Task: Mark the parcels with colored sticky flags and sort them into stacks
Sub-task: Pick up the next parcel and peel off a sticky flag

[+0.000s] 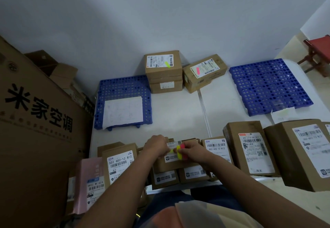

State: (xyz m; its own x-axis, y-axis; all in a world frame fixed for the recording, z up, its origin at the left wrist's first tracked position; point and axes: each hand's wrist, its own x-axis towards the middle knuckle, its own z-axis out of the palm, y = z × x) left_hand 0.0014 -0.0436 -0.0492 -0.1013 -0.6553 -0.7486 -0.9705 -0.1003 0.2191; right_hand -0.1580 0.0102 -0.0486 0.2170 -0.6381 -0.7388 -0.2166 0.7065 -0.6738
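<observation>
A small brown parcel [174,164] with a white label lies in front of me on other parcels. Over its label my right hand [195,151] holds a pad of yellow and pink sticky flags [180,151]. My left hand [157,146] pinches a yellow flag at the pad's left edge, above the label. At the back stands a stack of three boxes [163,71] with a yellow flag on top. Beside it lies a box with a pink flag [203,72].
Unmarked parcels crowd the near edge: labelled boxes at left [119,165], a pink box [89,183], taller boxes at right [250,149]. Two blue perforated mats lie on the table, the left one [123,88] under a paper sheet. A big carton [35,113] stands at left.
</observation>
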